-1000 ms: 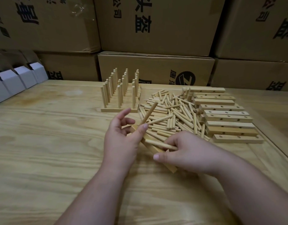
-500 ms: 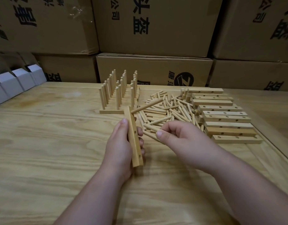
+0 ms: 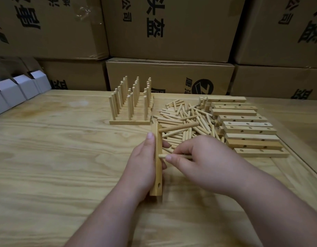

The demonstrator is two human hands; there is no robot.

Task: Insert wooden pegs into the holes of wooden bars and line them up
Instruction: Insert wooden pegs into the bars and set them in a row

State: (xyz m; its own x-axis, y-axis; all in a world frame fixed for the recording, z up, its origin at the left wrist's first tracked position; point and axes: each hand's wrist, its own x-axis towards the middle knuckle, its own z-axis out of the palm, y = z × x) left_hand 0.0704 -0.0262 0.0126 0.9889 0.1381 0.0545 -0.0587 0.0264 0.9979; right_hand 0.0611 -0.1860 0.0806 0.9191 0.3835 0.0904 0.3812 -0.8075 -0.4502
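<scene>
Your left hand [image 3: 142,164] wraps around a pale, long rectangular wooden bar [image 3: 158,158], thumb along its left face and fingers curled behind, holding it on edge on the light plywood tabletop [image 3: 56,157] so it runs away from you. One round wooden peg [image 3: 178,126] already sticks out sideways from the hole at the bar's far end, pointing right. Your right hand [image 3: 202,161] pinches a second short round wooden peg [image 3: 164,156] between thumb and forefinger, its tip touching the bar's right face at the middle; how far it sits in the hole you cannot tell. An open hole [image 3: 159,184] shows near the bar's near end.

Just beyond your hands lies a loose heap of pale wooden pegs [image 3: 186,116]. To its right, a row of drilled wooden bars [image 3: 243,125] lies side by side. To its left stand finished bars with upright pegs [image 3: 131,104], lined up closely. Brown cardboard boxes [image 3: 172,27] are stacked behind the table, and small white boxes [image 3: 16,91] sit at the far left.
</scene>
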